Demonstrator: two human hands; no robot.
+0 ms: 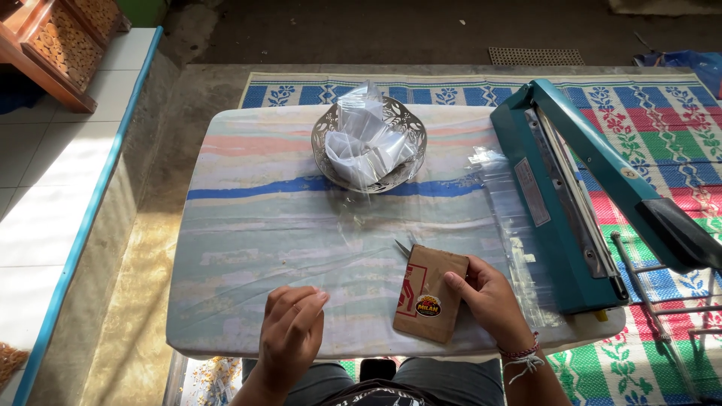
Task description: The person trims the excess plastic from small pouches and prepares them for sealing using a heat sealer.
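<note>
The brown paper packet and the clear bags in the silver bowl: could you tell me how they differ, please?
The brown paper packet is opaque and lies flat under the right hand; the clear bags are see-through, crumpled and piled in the silver bowl, untouched. The packet sits near, the bags farther away. Both are on the table.

The brown paper pouch [430,292] lies flat on the small table [256,225], near its front edge and right of the middle. It is a rectangle, turned slightly so its top leans to the right. Its face carries a red printed figure along the left side and a round yellow-and-dark sticker low down. The top edge looks closed and flat. A pair of thin metal tips [404,247] pokes out from under its upper left corner, resting on the table.
</note>
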